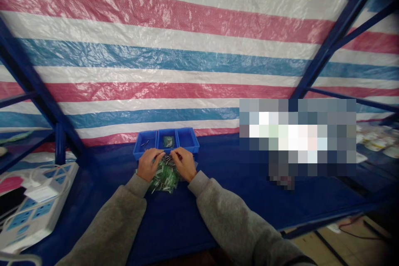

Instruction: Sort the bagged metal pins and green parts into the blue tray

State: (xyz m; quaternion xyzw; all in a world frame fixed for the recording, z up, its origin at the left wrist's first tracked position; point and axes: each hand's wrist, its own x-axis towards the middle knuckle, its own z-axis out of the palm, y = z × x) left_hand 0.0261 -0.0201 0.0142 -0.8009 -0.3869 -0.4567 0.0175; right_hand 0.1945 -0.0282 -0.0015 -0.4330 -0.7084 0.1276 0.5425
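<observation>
My left hand (149,164) and my right hand (186,164) face each other over a pile of small green pieces or packets (165,179) mixed with thin metallic bits. Thumb and fingers of each hand are pinched together; whatever lies between them is too small to make out. Just beyond the hands stands a blue three-compartment tray (197,144). Its left compartment holds a few thin dark pieces (145,143), and a greenish packet or piece (168,141) lies in the middle one. My fingers hide part of the tray's front edge.
A white power strip (57,199) with blue sockets, cables and a white plug (40,189) is on the left. Blue metal posts (60,143) and a striped plastic sheet (174,58) stand behind the blue table (230,212). A pixelated patch covers things on the right.
</observation>
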